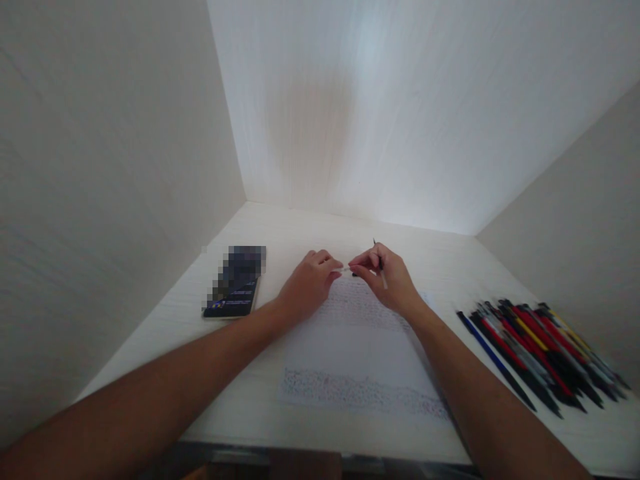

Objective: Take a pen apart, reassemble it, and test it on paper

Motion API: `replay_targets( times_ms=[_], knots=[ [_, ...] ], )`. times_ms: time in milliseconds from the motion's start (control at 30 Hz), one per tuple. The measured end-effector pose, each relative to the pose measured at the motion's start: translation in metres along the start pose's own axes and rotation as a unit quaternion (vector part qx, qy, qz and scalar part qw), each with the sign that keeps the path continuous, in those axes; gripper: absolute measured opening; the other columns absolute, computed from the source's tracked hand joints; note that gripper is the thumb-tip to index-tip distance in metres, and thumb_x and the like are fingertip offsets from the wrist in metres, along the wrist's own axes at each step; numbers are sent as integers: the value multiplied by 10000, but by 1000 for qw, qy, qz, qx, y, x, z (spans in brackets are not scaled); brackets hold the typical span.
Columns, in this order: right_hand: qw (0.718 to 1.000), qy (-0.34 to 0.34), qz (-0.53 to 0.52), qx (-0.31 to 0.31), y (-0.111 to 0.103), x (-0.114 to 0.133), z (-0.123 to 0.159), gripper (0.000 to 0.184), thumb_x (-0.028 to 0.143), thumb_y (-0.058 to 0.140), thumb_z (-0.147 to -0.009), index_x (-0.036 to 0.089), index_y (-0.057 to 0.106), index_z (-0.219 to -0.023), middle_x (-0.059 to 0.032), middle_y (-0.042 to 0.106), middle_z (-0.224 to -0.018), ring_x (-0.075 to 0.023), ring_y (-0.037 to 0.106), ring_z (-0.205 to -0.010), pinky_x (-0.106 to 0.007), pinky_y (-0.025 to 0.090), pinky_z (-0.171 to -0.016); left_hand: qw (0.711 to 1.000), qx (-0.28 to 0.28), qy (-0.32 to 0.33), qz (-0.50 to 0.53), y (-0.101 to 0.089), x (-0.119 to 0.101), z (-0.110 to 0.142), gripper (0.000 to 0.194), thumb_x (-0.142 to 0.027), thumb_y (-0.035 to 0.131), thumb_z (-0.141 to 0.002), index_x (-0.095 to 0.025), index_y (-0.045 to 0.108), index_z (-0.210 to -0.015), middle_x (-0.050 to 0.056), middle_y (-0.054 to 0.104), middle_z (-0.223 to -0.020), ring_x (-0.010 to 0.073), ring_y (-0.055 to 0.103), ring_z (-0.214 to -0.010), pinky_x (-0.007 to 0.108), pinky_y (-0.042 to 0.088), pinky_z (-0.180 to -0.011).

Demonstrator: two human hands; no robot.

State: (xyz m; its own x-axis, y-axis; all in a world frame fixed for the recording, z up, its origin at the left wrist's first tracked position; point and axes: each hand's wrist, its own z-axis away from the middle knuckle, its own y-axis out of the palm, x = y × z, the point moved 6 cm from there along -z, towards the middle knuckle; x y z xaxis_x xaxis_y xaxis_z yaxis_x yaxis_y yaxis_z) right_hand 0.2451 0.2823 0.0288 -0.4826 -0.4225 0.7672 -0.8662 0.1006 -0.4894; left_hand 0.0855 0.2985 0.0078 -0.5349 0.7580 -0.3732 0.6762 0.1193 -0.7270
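Note:
My left hand (313, 279) is closed, with thumb and fingertips pinching a thin whitish tube (345, 269), perhaps a pen refill. The tube's other end meets the pinched fingertips of my right hand (389, 277). A slim pen part (381, 262), dark with a pale lower end, is also tucked among the right hand's fingers, its thin tip sticking up behind them. Beneath both hands lies a sheet of paper (350, 347), with lines of writing at the top and a band of dense coloured marks near the bottom. A small black piece shows under the right fingertips, blurred.
A dark phone-like object (233, 303), partly pixelated, lies to the left. Several pens (540, 353) in red, black, blue, yellow and grey are spread side by side at the right. Pale panels enclose the white desk (240, 413) on three sides.

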Motion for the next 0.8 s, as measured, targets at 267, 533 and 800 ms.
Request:
replay_targets(
  times_ms=[267, 533, 800],
  knots=[
    [995, 41, -96, -7, 5, 1, -2, 414, 265, 722, -804, 250, 318, -716, -63, 765, -869, -185, 684, -732, -353, 503, -671, 999, 5, -32, 11, -2, -3, 2, 198, -295, 568, -975, -183, 702, -1066, 48, 733, -959, 210, 624, -889, 375, 516, -821],
    [983, 81, -160, -29, 3, -8, -2, 464, 328, 817, -727, 239, 362, -695, -72, 753, -886, -193, 682, -728, -366, 542, -677, 995, -22, -62, 70, -9, -4, 2, 190, -301, 655, -926, -171, 690, -1060, 50, 726, -903, 145, 631, -724, 301, 527, -740],
    [951, 132, -271, -74, -9, -3, -7, 518, 654, 432, -924, 206, 656, -1056, -27, 576, -664, -173, 560, -592, -334, 446, -512, 989, -26, -77, 125, -7, 1, 3, 199, -324, 611, -953, -171, 687, -1055, 59, 747, -950, 142, 680, -767, 285, 546, -749]
  ],
)
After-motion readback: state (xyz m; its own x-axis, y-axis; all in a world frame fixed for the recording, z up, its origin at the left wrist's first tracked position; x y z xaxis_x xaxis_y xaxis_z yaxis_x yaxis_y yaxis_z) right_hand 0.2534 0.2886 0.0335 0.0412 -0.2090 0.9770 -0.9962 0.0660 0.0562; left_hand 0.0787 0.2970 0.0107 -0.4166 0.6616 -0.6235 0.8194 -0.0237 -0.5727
